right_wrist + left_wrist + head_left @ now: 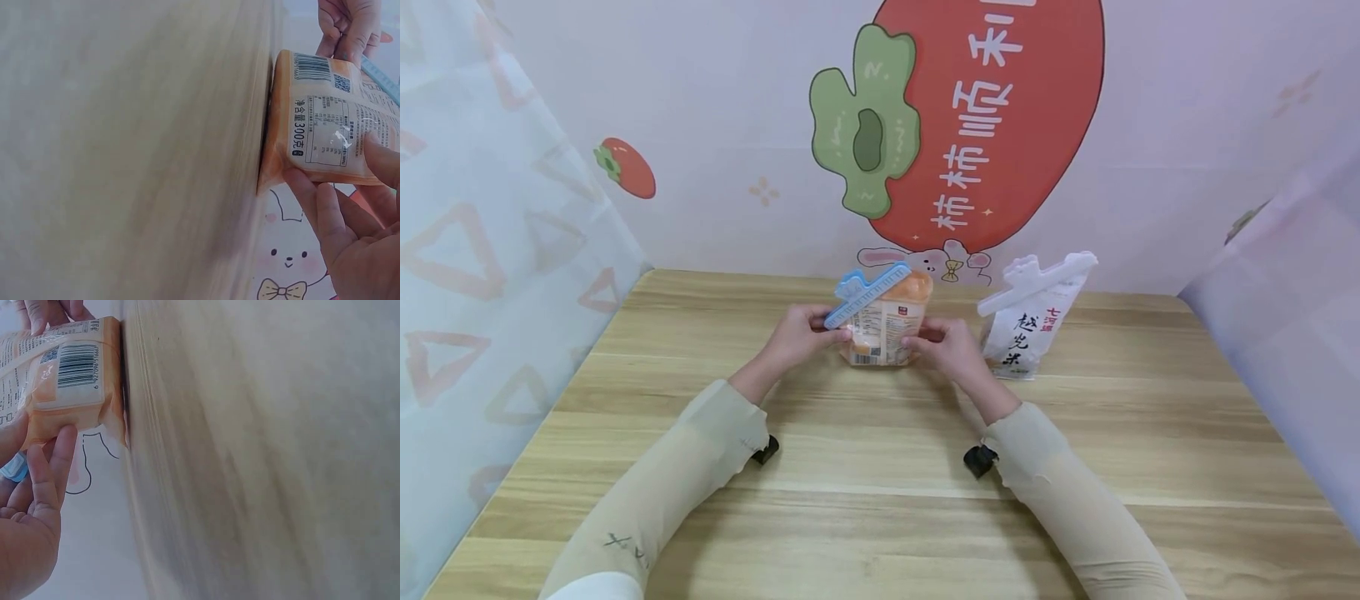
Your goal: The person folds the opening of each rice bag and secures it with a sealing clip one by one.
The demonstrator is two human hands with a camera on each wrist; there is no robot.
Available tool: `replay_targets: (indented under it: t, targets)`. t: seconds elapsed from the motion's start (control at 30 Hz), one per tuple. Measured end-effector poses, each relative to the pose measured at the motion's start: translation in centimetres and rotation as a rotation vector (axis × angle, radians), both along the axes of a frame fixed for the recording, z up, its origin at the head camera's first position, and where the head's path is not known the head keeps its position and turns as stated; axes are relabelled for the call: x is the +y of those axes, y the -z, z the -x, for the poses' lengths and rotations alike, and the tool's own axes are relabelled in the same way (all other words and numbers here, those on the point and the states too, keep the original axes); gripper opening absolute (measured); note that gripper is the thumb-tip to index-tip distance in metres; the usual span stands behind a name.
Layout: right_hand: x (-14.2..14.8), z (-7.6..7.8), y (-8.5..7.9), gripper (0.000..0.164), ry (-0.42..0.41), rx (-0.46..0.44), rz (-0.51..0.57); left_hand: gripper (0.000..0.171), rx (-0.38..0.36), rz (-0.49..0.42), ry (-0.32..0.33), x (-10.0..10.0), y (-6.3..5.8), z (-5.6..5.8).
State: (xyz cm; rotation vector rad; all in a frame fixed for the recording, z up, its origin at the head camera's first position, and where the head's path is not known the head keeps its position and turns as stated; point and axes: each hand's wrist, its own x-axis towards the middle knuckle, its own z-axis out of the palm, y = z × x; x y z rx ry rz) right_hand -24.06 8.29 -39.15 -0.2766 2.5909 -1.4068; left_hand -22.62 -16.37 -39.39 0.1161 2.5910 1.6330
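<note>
An orange and white food bag (891,321) with printed labels and a barcode stands upright on the table near its back edge. Across its upper left corner sits a blue sealing clip (867,298), slanted. My left hand (796,340) pinches the bag's left side, thumb on the front face and fingers round the edge. On the opposite side my right hand (953,348) holds it likewise. In the left wrist view the barcode end of the bag (75,372) rests at the table surface; the right wrist view shows the right fingers (334,219) along the bag's edge.
Just right of my right hand stands a white rice bag (1037,329) with a white sealing clip (1036,282) slanted across its top. Behind the wooden table (865,517) rises a printed backdrop (722,108). Cloth walls flank both sides.
</note>
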Motion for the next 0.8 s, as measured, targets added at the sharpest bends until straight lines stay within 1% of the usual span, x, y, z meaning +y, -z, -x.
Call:
replay_targets:
  t: [0.2,0.3,0.47,0.57,0.67,0.8]
  targets:
    - [-0.06,0.20,-0.32,0.031,-0.003,-0.044,-0.034,0.038,-0.031,-0.017,0.010,-0.05,-0.05,0.06]
    - [-0.15,0.23,-0.35,0.030,0.001,-0.051,-0.031,0.038,-0.052,-0.027,0.017,-0.12,-0.09,0.08]
    - [-0.30,0.52,-0.34,0.034,-0.009,-0.044,-0.046,0.040,-0.079,-0.025,0.020,-0.29,-0.47,0.10]
    - [-0.24,0.69,-0.35,0.036,-0.025,-0.043,-0.059,0.041,-0.080,-0.033,0.019,-0.29,-0.62,0.17]
    - [0.05,0.80,-0.32,0.034,-0.037,-0.040,-0.050,0.041,-0.069,-0.033,0.033,-0.20,-0.60,0.21]
    - [0.45,0.72,0.10,0.032,-0.081,-0.047,-0.037,0.042,-0.067,0.002,0.058,-0.31,-0.46,0.03]
